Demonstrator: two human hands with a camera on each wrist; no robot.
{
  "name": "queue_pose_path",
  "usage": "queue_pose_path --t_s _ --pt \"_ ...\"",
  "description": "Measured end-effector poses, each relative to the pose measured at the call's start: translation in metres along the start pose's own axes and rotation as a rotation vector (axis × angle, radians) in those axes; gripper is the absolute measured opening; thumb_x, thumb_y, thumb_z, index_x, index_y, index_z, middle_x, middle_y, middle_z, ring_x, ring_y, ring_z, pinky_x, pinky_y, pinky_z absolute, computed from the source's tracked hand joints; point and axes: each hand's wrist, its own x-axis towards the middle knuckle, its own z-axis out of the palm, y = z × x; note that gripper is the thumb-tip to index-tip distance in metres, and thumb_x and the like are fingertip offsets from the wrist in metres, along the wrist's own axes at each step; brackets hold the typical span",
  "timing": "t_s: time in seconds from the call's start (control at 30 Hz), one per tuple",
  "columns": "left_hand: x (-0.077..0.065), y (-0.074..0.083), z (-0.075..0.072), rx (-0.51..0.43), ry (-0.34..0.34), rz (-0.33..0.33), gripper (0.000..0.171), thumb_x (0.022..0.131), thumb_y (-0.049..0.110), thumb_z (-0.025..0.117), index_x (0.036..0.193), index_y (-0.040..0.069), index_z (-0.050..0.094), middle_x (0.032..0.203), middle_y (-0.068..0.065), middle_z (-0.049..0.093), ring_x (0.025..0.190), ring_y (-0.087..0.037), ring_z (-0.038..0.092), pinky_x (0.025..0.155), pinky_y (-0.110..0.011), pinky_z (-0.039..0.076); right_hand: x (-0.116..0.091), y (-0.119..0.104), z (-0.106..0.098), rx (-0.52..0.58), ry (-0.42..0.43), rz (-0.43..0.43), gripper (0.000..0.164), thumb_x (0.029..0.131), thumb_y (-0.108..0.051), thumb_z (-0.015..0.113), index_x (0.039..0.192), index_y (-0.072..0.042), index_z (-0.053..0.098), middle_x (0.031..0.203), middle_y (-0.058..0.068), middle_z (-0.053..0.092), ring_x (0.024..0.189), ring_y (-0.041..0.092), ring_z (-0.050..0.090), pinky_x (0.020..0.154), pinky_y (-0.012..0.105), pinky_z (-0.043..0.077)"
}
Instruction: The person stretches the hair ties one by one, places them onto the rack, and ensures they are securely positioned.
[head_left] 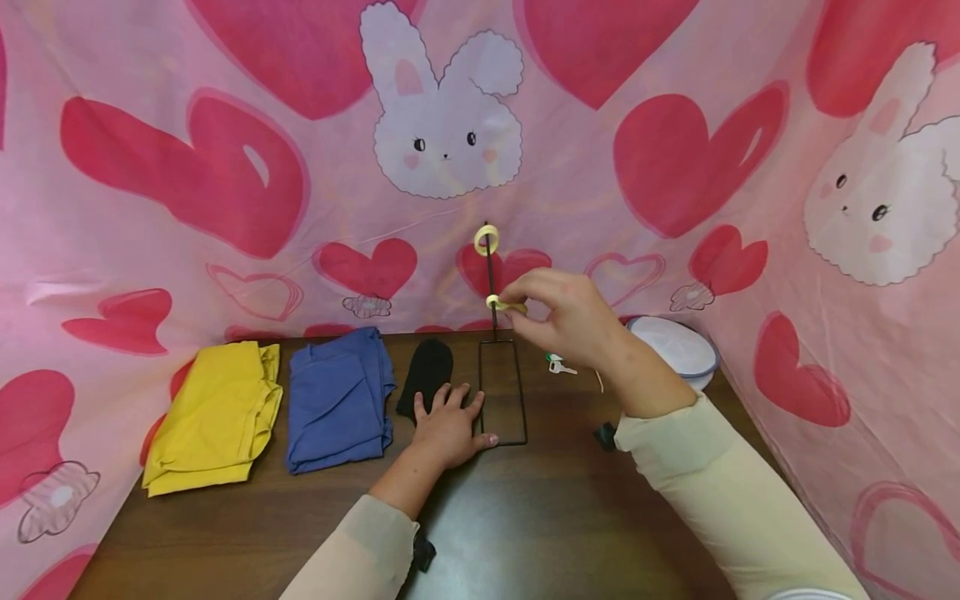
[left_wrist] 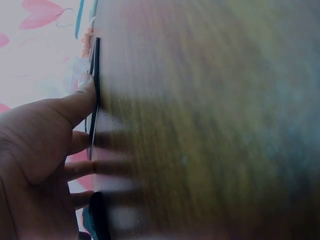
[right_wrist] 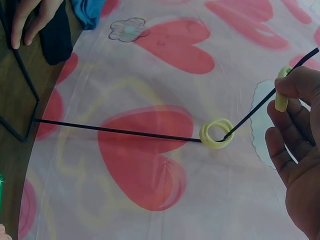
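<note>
A black wire stand [head_left: 522, 392] has a rectangular base on the table, an upright rod and a bent arm at its top. Pale yellow rings [right_wrist: 217, 133] hang at the bend. My right hand [head_left: 562, 312] pinches another pale yellow ring [right_wrist: 282, 90] between thumb and fingers, at the arm near its free tip; the ring appears to be around the wire. Spread flat, my left hand [head_left: 447, 425] rests over the left side of the base, its thumb across the front-left corner. Its fingertips lie beside a black sock-like item [head_left: 429, 371].
Folded yellow cloth [head_left: 217, 417] and folded blue cloth [head_left: 339, 400] lie at the left on the wooden table [head_left: 525, 517]. Keys [head_left: 561, 367] lie right of the stand, and a white cap-like item [head_left: 671, 346] stands at the back right. A heart-patterned sheet [head_left: 555, 167] hangs behind.
</note>
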Motion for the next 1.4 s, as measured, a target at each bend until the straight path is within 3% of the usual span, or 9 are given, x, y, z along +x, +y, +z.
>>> queue_pose_path --t_s 0.27,0.67,0.83,1.1,1.4 --pt "0.001 0.0 0.002 0.017 0.002 -0.008 0.084 0.093 0.072 0.058 0.163 0.032 0.036 0.17 -0.003 0.025 0.157 -0.036 0.015 0.117 -0.074 0.003 0.008 0.009 0.007 -0.032 0.017 0.006 0.016 0.085 -0.003 0.079 0.1 -0.006 0.078 0.093 0.003 0.074 0.083 0.018 0.065 0.081 0.037 0.057" --pt "0.0 0.001 0.001 0.017 0.004 -0.001 0.083 0.093 0.071 0.058 0.163 0.032 0.036 0.17 -0.003 0.026 0.157 -0.037 0.015 0.118 -0.074 0.003 0.02 0.02 0.015 -0.109 0.011 0.114 0.019 0.087 -0.004 0.08 0.106 -0.003 0.079 0.106 0.01 0.076 0.092 0.022 0.07 0.088 0.04 0.058" --pt "0.001 0.0 0.002 0.02 0.009 0.001 0.083 0.094 0.072 0.057 0.163 0.032 0.036 0.17 -0.003 0.026 0.157 -0.036 0.016 0.118 -0.074 0.003 0.025 0.029 0.019 -0.136 0.027 0.13 0.018 0.089 -0.004 0.077 0.107 -0.002 0.079 0.103 0.011 0.076 0.09 0.024 0.07 0.085 0.04 0.059" --pt "-0.002 0.001 0.0 0.009 0.006 0.003 0.083 0.094 0.071 0.058 0.163 0.031 0.036 0.17 -0.004 0.026 0.157 -0.037 0.015 0.117 -0.074 0.002 0.032 0.042 0.026 -0.153 0.049 0.207 0.022 0.089 -0.005 0.078 0.11 -0.004 0.079 0.108 0.013 0.074 0.1 0.028 0.07 0.093 0.043 0.057" --pt "0.001 -0.001 0.001 0.01 -0.001 -0.005 0.083 0.094 0.071 0.058 0.164 0.032 0.035 0.171 -0.003 0.025 0.158 -0.036 0.015 0.118 -0.074 0.001 0.038 0.056 0.038 -0.193 0.097 0.237 0.023 0.09 -0.006 0.076 0.112 -0.003 0.078 0.111 0.014 0.071 0.105 0.03 0.068 0.096 0.043 0.055"
